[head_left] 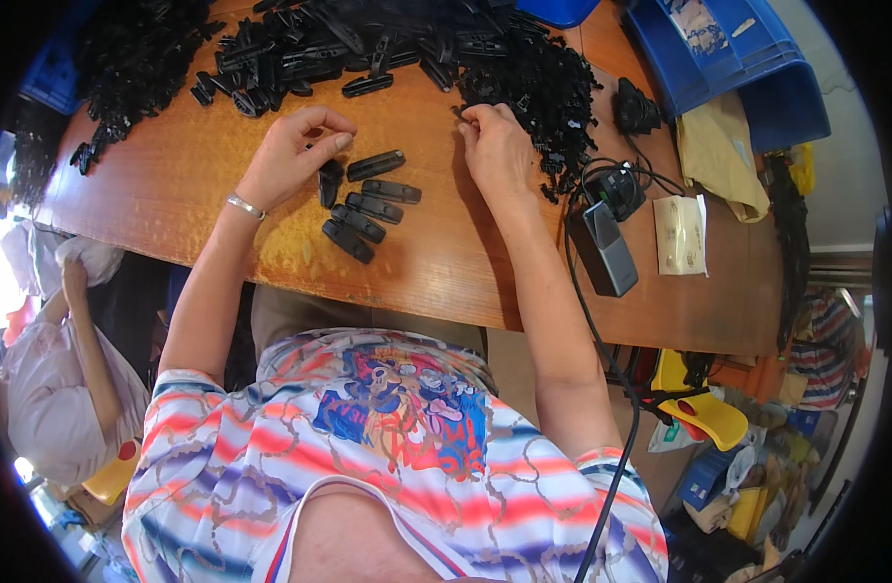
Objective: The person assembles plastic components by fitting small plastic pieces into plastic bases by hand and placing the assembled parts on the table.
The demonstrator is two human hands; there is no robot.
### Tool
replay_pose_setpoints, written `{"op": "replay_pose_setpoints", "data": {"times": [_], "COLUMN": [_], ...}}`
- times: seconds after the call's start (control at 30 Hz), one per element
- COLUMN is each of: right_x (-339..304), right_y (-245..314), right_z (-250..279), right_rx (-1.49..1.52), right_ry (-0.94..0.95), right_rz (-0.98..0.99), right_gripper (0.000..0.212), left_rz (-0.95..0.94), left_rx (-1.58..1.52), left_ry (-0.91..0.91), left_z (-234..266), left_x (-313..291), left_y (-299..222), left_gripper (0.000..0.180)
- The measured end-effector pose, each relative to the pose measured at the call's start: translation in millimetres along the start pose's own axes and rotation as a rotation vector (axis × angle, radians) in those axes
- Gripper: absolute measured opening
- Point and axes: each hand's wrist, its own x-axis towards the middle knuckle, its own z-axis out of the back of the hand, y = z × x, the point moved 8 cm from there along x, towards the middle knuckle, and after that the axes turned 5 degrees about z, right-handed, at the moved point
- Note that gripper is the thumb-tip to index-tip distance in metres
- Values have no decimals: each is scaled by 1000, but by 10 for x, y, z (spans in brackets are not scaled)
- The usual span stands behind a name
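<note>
My left hand hovers over the wooden table with thumb and fingertips drawn together; whatever they pinch, if anything, is too small to make out. Just below its thumb is a black plastic piece, partly covered by the hand. Beside it several similar long black plastic pieces lie in a fanned row, among them an upper one and a lower one. At the left edge of a heap of small black parts, my right hand has its fingertips closed on a small dark part, mostly hidden.
A larger pile of long black pieces covers the table's far side, with another dark heap at far left. On the right are a grey box-shaped device, cables, a paper packet and a blue bin. Another person sits at left.
</note>
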Motion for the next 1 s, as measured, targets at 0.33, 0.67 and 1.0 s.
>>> {"op": "replay_pose_setpoints", "data": {"times": [0.33,0.67,1.0], "right_x": [201,-51,-171], "right_y": [34,448,806], "right_z": [-250,-92,203], "right_rx": [-283,174,427], "right_ry": [179,88,-161], "right_rz": [24,73,143], "right_gripper": [16,15,10], "left_rz": [20,76,-72], "left_rx": [481,457,220], "left_ry": [-320,-183,-203], "left_z": [-113,-205,-225], "left_x": [774,669,132], "left_y": [250,82,-299], "left_gripper": [30,28,34]}}
